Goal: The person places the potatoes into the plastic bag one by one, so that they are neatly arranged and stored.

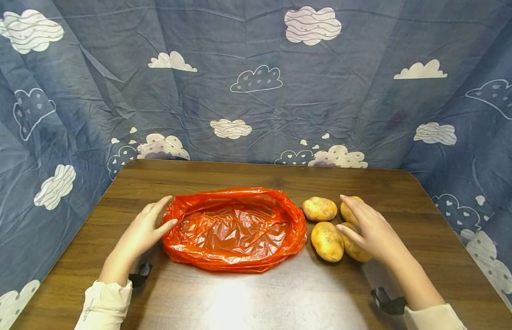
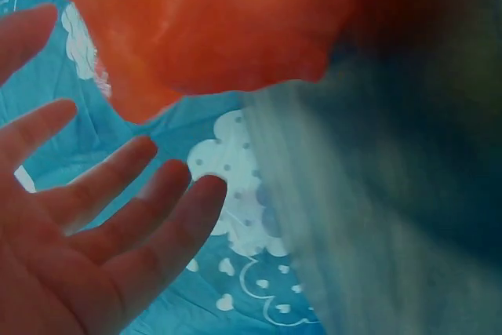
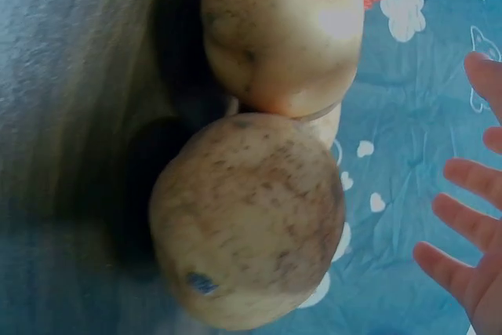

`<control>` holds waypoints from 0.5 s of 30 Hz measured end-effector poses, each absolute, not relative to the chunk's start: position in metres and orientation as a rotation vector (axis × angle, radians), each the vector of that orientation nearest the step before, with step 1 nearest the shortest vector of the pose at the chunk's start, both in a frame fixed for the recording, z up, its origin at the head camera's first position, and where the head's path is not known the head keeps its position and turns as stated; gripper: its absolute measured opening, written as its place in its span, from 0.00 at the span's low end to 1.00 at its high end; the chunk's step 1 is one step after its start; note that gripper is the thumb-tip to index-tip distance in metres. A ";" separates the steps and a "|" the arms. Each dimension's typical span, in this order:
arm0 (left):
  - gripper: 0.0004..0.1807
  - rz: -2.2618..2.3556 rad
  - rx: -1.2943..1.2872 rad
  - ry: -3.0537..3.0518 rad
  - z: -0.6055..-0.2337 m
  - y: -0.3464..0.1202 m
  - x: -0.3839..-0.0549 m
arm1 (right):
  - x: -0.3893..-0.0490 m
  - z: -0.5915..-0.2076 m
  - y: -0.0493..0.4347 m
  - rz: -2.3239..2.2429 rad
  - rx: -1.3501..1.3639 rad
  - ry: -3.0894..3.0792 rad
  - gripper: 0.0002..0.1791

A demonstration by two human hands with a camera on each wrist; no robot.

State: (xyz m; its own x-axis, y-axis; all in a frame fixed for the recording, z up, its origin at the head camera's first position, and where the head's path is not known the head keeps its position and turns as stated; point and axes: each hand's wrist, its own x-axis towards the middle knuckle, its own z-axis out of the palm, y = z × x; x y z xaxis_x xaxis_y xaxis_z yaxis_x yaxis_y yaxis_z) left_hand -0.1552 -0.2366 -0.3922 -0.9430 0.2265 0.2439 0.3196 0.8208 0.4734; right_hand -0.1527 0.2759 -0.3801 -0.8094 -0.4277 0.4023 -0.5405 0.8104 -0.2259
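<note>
A red plastic bag (image 1: 235,256) lies on the table with its mouth spread wide, facing up. At its left rim is my left hand (image 1: 140,229), fingers extended and thumb tip right by the plastic; in the left wrist view the fingers (image 2: 149,256) are spread below the bag (image 2: 235,29). Several potatoes sit right of the bag, among them a front one (image 1: 327,242) and a back one (image 1: 319,209). My right hand (image 1: 375,229) hovers over the two right-hand potatoes and partly hides them. In the right wrist view its fingers are spread, apart from the near potato (image 3: 251,225).
The brown wooden table (image 1: 239,174) has rounded back corners. A blue curtain with white clouds (image 1: 256,114) hangs behind it and along both sides. Black straps (image 1: 388,302) show at both wrists.
</note>
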 end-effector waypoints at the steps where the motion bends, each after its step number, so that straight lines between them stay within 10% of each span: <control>1: 0.33 -0.803 -0.425 -2.837 -0.394 -0.238 -0.154 | -0.152 -0.381 0.277 0.483 0.724 -2.667 0.39; 15: 0.32 -1.044 -0.406 -2.833 -0.410 -0.247 -0.152 | -0.143 -0.398 0.293 0.580 0.597 -2.695 0.37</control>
State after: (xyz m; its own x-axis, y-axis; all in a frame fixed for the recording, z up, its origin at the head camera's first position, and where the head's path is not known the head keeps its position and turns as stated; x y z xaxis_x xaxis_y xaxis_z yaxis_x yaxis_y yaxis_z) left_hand -0.1520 -0.2468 -0.4100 -0.9601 0.2144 0.1798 0.2798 0.7301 0.6234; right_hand -0.1426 0.2928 -0.3978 -0.8618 -0.3293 0.3860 -0.4588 0.8304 -0.3161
